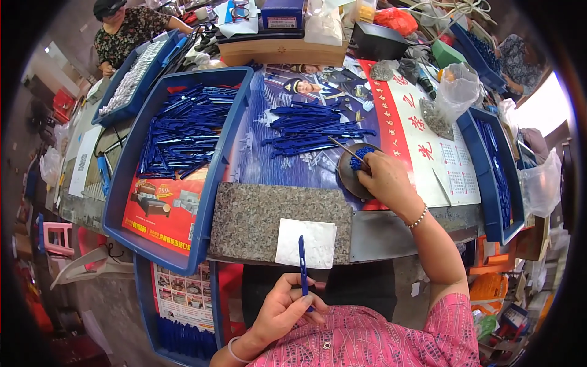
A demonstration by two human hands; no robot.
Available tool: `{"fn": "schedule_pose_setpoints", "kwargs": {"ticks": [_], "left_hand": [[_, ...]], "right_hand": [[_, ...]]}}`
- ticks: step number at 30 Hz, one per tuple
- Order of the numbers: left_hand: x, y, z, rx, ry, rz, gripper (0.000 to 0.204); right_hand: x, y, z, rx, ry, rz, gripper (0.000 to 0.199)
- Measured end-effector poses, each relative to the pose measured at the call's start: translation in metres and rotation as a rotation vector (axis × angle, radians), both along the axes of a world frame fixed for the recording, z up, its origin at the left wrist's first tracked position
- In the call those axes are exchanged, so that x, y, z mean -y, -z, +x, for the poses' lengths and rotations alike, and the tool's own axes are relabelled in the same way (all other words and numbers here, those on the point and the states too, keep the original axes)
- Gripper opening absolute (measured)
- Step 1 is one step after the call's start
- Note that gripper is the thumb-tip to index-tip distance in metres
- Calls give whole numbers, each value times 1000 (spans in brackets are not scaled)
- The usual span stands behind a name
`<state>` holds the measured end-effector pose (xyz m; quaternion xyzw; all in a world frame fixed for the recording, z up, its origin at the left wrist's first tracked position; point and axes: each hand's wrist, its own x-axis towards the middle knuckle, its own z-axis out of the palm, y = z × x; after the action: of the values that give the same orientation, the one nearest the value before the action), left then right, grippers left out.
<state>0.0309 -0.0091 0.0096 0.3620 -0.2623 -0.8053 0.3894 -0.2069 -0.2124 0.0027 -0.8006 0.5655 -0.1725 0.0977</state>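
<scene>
My left hand [284, 315] is closed round the lower end of a slim dark-blue pen-shaped part [302, 257], held upright near my chest. Behind its tip lies a white paper sheet [324, 240] on a speckled stone slab [263, 220]. Farther right, my right hand [391, 183] pinches a thin brown stick [343, 147] over a round dark dish [347, 178]. Small blue pieces [362, 154] are heaped in that dish, partly hidden by my fingers. Left of the dish a loose pile of blue pen-shaped parts [309, 127] lies on a printed poster.
A large blue tray [211, 229] full of similar parts stands at left, with another blue tray [142, 287] below it. At right is a third blue tray [515, 226]. A wooden box [284, 53] borders the far side. Other people sit at the far left and far right.
</scene>
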Motion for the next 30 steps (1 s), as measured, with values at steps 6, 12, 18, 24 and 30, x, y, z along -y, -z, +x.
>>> {"fn": "schedule_pose_setpoints", "kwargs": {"ticks": [6,12,18,24,30], "left_hand": [[6,-2,-1,-33,0,-21,28],[8,-3,-6,34,5,-63,28],[5,1,-5,39,-101,-40,28],[14,3,-13,32,-90,-41,28],[19,-1,-26,72,-99,-62,29]], "right_hand": [[6,-1,3,-73,-8,0,14],[5,-2,-10,-164,-74,23,14],[-41,-33,-17,463,5,93,8],[-98,-38,-12,1124,82,517,12],[-121,-29,-1,1400,36,845,13]]}}
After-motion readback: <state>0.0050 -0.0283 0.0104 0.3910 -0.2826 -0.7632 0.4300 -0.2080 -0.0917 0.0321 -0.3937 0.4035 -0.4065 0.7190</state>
